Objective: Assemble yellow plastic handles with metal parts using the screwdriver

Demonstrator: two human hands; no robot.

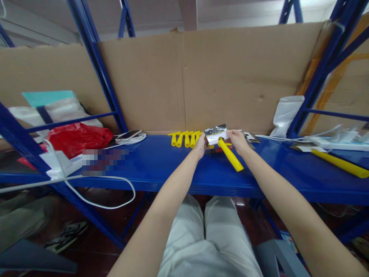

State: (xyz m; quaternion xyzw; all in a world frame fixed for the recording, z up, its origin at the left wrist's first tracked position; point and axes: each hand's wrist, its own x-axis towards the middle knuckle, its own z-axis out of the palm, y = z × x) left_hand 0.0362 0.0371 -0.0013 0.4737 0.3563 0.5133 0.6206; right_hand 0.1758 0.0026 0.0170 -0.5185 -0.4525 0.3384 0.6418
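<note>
Both my hands hold a yellow-handled tool [231, 156] above the blue shelf top. Its wide, flat head carries a printed silver and black label [215, 134], and the yellow handle points down toward me. My left hand [201, 144] grips the left edge of the head, fingers closed. On the opposite edge, my right hand [236, 139] pinches it with thumb and fingers. Just left of my left hand stands a row of several small yellow T-shaped pieces [179, 139]. Partly hidden under the tool lie small dark and red items that I cannot make out.
A flat printed packet [251, 137] lies beyond my right hand. Further right are a long yellow handle [340, 162] and a white pouch [286, 115]. At left lie a phone [129, 134] on coiled cable, a red bag [79, 136] and a white power strip [65, 165]. Cardboard [230, 80] closes the back.
</note>
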